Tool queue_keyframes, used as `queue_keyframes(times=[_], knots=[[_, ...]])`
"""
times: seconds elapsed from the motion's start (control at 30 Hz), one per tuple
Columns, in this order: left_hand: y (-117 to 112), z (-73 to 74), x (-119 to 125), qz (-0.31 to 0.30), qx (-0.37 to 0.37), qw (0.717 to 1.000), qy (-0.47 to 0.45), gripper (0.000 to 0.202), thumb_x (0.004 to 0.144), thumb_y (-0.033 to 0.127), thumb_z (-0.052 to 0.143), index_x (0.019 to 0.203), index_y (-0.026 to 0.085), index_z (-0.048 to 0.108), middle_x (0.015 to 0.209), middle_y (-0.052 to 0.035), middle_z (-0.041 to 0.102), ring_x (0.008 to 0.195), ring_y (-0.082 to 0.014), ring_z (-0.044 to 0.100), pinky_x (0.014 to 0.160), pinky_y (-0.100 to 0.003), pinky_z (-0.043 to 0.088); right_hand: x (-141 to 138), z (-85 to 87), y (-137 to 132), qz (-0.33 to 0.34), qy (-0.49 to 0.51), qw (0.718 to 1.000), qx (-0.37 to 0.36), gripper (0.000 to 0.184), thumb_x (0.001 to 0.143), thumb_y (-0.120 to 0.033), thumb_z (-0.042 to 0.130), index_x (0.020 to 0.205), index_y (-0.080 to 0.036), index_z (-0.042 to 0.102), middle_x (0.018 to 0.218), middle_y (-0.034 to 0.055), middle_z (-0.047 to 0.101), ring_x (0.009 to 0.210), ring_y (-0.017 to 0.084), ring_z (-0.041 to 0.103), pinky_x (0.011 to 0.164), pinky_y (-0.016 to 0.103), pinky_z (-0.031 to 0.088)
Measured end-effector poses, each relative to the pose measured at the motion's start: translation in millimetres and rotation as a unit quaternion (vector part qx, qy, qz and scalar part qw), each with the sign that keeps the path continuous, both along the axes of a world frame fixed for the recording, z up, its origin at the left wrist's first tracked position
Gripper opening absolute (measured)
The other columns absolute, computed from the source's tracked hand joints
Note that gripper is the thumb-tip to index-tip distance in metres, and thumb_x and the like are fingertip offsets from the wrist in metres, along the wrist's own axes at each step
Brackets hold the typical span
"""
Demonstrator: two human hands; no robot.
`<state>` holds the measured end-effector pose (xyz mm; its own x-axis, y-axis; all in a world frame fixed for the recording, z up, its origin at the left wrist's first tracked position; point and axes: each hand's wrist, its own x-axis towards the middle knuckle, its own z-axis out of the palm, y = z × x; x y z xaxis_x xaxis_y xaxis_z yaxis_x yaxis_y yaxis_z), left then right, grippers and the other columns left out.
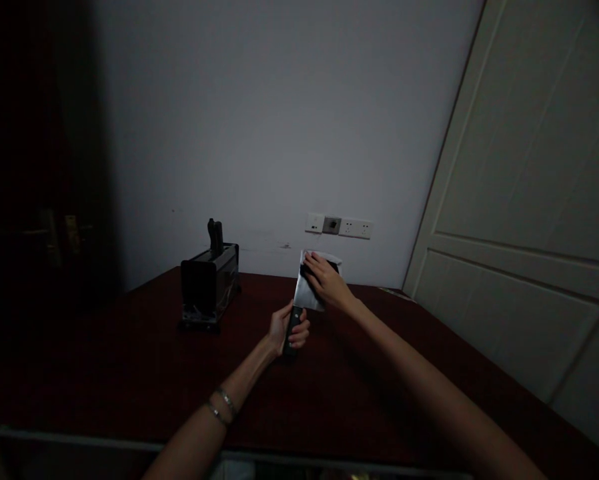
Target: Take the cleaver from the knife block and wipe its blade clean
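A cleaver with a broad metal blade is held up above the table, its blade pointing away from me. My left hand is wrapped around its dark riveted handle. Over the upper part of the blade lies my right hand, fingers together and pressing a thin black and white cloth-like piece against the metal. White edges of that piece show along the top of the blade; the rest is covered by my fingers, and its exact kind is unclear.
On the dark red table, to the left, stands a black knife block with dark handles sticking up. Behind are a pale wall and a row of sockets. A white panelled door borders the right side.
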<state>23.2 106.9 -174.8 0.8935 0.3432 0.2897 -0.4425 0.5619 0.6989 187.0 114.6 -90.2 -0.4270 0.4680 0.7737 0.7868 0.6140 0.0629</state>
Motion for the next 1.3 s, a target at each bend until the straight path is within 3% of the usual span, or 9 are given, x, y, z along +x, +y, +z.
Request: queue_keyframes(times=[0.13, 0.2, 0.5, 0.6, 0.8, 0.9, 1.1, 1.17, 1.3], knots=[[7, -5.2, 0, 0.055, -0.027, 0.998, 0.001, 0.046, 0.086, 0.05, 0.027, 0.063, 0.015, 0.045, 0.043, 0.0049, 0.03, 0.03, -0.0055, 0.021, 0.029, -0.016, 0.023, -19, -42.9, -33, 0.05, -0.038, 0.997, -0.044, 0.046, 0.086, -0.021, 0.039, 0.132, -0.018, 0.034, 0.139, 0.0078, 0.035, 0.131, 0.02, 0.022, 0.106, 0.045, 0.026], [9, -6.1, 0, 0.074, -0.033, 0.997, 0.008, 0.047, 0.085, 0.052, 0.026, 0.061, 0.015, 0.044, 0.041, 0.0047, 0.03, 0.029, -0.0058, 0.021, 0.028, -0.017, 0.023, -22, -50.2, -41, 0.062, -0.04, 0.996, -0.057, 0.046, 0.086, -0.021, 0.039, 0.132, -0.018, 0.034, 0.139, 0.0074, 0.034, 0.131, 0.02, 0.021, 0.106, 0.044, 0.026], [-3, 4.7, -1, 0.012, 0.024, 1.0, 0.004, 0.04, 0.086, 0.046, 0.026, 0.07, 0.016, 0.047, 0.047, 0.0048, 0.03, 0.031, -0.0058, 0.022, 0.029, -0.017, 0.025, -1, 23.8, 15, 0.008, 0.055, 0.998, 0.008, 0.039, 0.087, -0.028, 0.039, 0.124, -0.018, 0.048, 0.131, 0.0093, 0.046, 0.127, 0.022, 0.031, 0.104, 0.045, 0.028], [-2, 6.1, -2, 0.015, 0.03, 0.999, -0.009, 0.039, 0.086, 0.045, 0.027, 0.071, 0.015, 0.047, 0.049, 0.0049, 0.03, 0.032, -0.0055, 0.022, 0.029, -0.016, 0.024, -4, 13.2, 11, 0.004, 0.07, 0.998, 0.011, 0.042, 0.087, -0.027, 0.038, 0.127, -0.018, 0.043, 0.134, 0.0084, 0.041, 0.13, 0.02, 0.026, 0.106, 0.044, 0.025], [4, 4.6, -4, 0.061, 0.018, 0.997, -0.036, 0.039, 0.087, 0.044, 0.028, 0.07, 0.015, 0.046, 0.048, 0.005, 0.031, 0.031, -0.0054, 0.024, 0.028, -0.016, 0.023, -20, -41.8, -31, 0.051, 0.015, 0.998, -0.028, 0.047, 0.088, -0.021, 0.035, 0.134, -0.018, 0.031, 0.14, 0.0064, 0.031, 0.133, 0.018, 0.016, 0.107, 0.043, 0.024], [3, 3.8, -3, 0.056, 0.017, 0.998, -0.039, 0.039, 0.087, 0.045, 0.027, 0.07, 0.015, 0.045, 0.047, 0.0054, 0.031, 0.03, -0.0054, 0.022, 0.028, -0.016, 0.023, -19, -34.9, -29, 0.061, 0.003, 0.998, -0.017, 0.046, 0.087, -0.021, 0.036, 0.133, -0.019, 0.033, 0.139, 0.0065, 0.034, 0.132, 0.019, 0.019, 0.106, 0.043, 0.024], [-6, 3.6, 2, 0.001, 0.022, 1.0, -0.018, 0.041, 0.087, 0.048, 0.026, 0.069, 0.016, 0.044, 0.045, 0.006, 0.029, 0.029, -0.0049, 0.018, 0.027, -0.015, 0.022, -6, 16.6, 7, 0.016, 0.045, 0.998, 0.044, 0.042, 0.086, -0.022, 0.038, 0.128, -0.018, 0.042, 0.134, 0.0084, 0.041, 0.13, 0.02, 0.025, 0.106, 0.044, 0.024], [-6, 3.3, 2, 0.003, 0.021, 1.0, -0.016, 0.041, 0.087, 0.047, 0.025, 0.068, 0.016, 0.045, 0.044, 0.0058, 0.03, 0.029, -0.0048, 0.017, 0.027, -0.015, 0.022, -8, 13.4, 4, 0.007, 0.045, 0.998, 0.042, 0.043, 0.086, -0.022, 0.039, 0.129, -0.017, 0.041, 0.135, 0.0085, 0.04, 0.13, 0.021, 0.024, 0.107, 0.045, 0.023], [0, -0.4, 1, 0.032, 0.002, 0.999, -0.014, 0.043, 0.086, 0.048, 0.028, 0.064, 0.015, 0.044, 0.042, 0.0054, 0.03, 0.028, -0.005, 0.019, 0.027, -0.016, 0.022, -22, -24.0, -29, 0.04, -0.003, 0.999, -0.004, 0.048, 0.085, -0.02, 0.039, 0.132, -0.019, 0.034, 0.138, 0.0079, 0.035, 0.131, 0.021, 0.021, 0.105, 0.047, 0.025]])
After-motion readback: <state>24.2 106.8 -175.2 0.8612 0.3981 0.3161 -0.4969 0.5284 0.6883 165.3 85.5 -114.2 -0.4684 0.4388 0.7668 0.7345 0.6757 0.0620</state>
